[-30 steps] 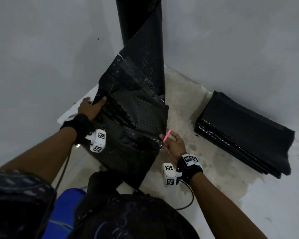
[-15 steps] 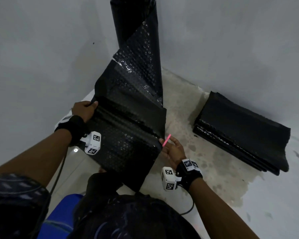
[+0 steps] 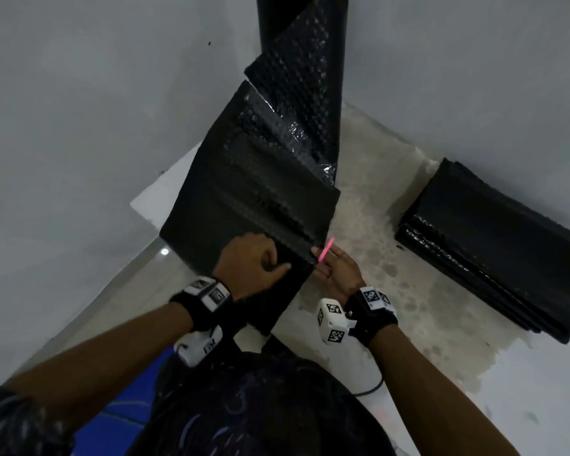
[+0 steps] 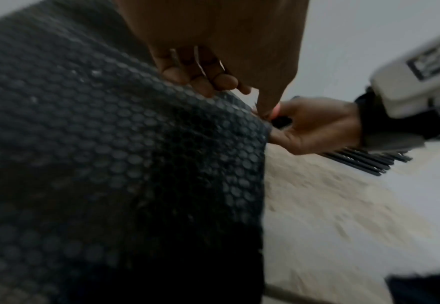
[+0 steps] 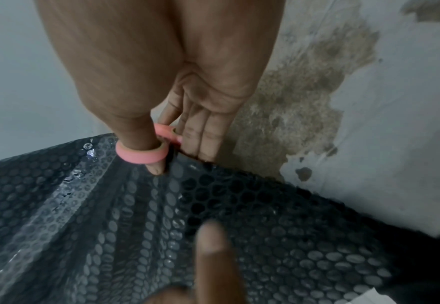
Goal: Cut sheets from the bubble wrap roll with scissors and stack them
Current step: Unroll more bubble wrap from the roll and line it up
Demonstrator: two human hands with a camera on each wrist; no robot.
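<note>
The black bubble wrap roll [image 3: 301, 44] stands upright in the wall corner. A sheet [image 3: 244, 199] is pulled off it toward me. My left hand [image 3: 254, 261] grips the sheet near its right edge, fingers [image 4: 200, 80] curled onto the wrap and thumb pointing right. My right hand [image 3: 338, 273] holds pink-handled scissors [image 3: 325, 250] at that same edge. In the right wrist view my thumb sits through a pink scissors loop [image 5: 142, 153], and the blades are hidden against the wrap [image 5: 265, 226]. A stack of cut black sheets [image 3: 494, 245] lies on the floor to the right.
Grey walls close in at the left and back. A white board [image 3: 165, 199] lies under the sheet's left side. The stained concrete floor [image 3: 392, 258] separates the sheet from the stack. My knees and blue clothing [image 3: 129, 406] fill the bottom of the head view.
My left hand left the sheet's left edge and moved right across it, close to the scissors. The sheet now lies flatter. My right hand stayed at the right edge.
</note>
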